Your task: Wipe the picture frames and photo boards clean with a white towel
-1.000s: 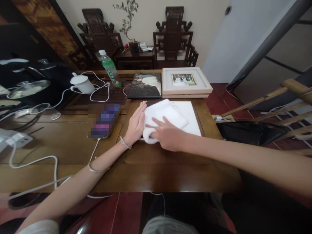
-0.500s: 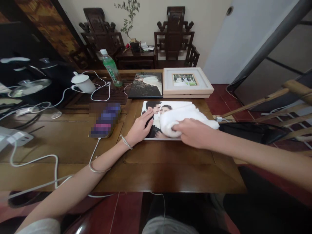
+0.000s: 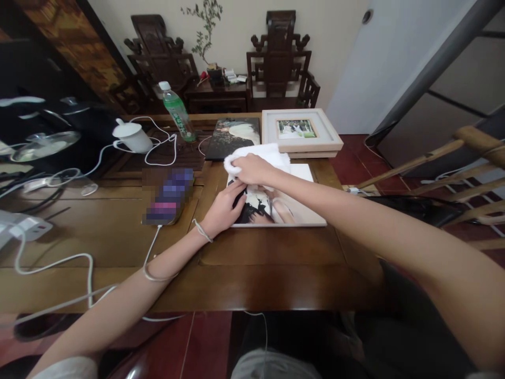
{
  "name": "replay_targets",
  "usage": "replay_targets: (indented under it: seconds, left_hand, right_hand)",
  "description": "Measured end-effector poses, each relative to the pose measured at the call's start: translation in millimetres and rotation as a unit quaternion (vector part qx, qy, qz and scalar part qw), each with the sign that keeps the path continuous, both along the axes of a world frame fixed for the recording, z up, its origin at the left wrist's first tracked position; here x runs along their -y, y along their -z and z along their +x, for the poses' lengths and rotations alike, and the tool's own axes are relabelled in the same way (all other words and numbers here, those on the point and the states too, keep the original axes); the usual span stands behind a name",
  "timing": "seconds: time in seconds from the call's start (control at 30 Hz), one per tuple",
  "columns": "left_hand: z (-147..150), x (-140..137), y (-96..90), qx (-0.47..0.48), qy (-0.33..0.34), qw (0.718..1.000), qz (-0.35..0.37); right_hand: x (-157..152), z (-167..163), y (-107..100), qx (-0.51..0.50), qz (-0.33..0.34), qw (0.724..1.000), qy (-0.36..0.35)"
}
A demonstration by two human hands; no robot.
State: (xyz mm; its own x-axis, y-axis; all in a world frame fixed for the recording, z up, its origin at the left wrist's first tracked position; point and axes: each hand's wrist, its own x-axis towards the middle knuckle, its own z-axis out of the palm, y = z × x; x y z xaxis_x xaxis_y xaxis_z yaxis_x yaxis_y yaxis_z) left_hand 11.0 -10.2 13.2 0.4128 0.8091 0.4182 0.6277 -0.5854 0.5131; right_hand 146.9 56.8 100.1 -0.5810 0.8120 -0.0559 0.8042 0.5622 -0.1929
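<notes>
A photo panel (image 3: 303, 202) printed with a couple lies flat on the wooden table (image 3: 252, 263). My left hand (image 3: 224, 208) rests on the panel's left side with its fingers stretched out. Bunched in my right hand (image 3: 252, 169) is a white towel (image 3: 268, 153), which covers the upper left of the panel and hides the faces in the print. The two hands are close together, the right one just above the fingertips of the left. Behind the towel lie a dark photo panel (image 3: 221, 145) and a light wooden picture frame (image 3: 335, 141) stacked on another.
Left of the panel lies a phone (image 3: 169, 197) with a charging cable. A green bottle (image 3: 179, 116) and a white lidded cup (image 3: 134, 138) stand farther back among loose white cables. At far left is a power strip (image 3: 27, 226). A wooden chair (image 3: 453, 152) stands at right.
My right hand has carried the towel left and away from me, from the panel's right half to its upper left corner. My left hand has stayed in place on the panel.
</notes>
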Motion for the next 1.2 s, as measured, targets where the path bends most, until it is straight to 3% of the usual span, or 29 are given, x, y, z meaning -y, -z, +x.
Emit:
replay_targets:
  seconds: [0.1, 0.23, 0.47, 0.67, 0.8, 0.93, 1.03, 1.1, 1.2]
  left_hand:
    - [-0.4, 0.4, -1.0, -0.003, -0.005, 1.0, 0.0]
    - [-1.3, -0.1, 0.8, -0.005, -0.003, 1.0, -0.002]
    - [-1.7, -0.4, 2.6, -0.006, 0.001, 1.0, -0.003]
    - [-2.1, -0.5, 2.9, -0.006, 0.0, 1.0, -0.001]
    - [-2.9, -1.1, 4.4, -0.007, 0.002, 1.0, 0.0]
    - [-3.3, -0.9, 4.7, -0.012, -0.002, 1.0, 0.002]
    - [-3.1, -0.4, 3.7, -0.014, -0.003, 1.0, 0.001]
    - [-3.0, -0.1, 3.0, -0.016, -0.005, 1.0, 0.0]
    - [-3.1, -0.2, 2.7, -0.017, -0.007, 1.0, 0.001]
  right_hand:
    - [-3.2, -15.3, -0.1, 0.005, 0.005, 1.0, -0.013]
    - [-1.3, -5.0, -2.5, 0.011, 0.003, 1.0, -0.023]
    - [9.1, 67.9, -4.6, 0.025, -0.006, 0.999, -0.024]
    - [20.0, 128.6, 4.3, 0.087, 0.012, 0.996, 0.029]
    - [57.3, 142.3, 19.2, 0.103, 0.017, 0.994, 0.031]
    - [121.1, 143.1, 30.5, 0.082, 0.053, 0.994, -0.038]
    - [162.9, 139.5, 30.2, 0.084, 0.025, 0.994, -0.057]
    - [177.7, 136.2, 27.0, 0.09, 0.0, 0.994, -0.057]
    - [175.3, 131.7, 19.5, 0.086, -0.021, 0.994, -0.059]
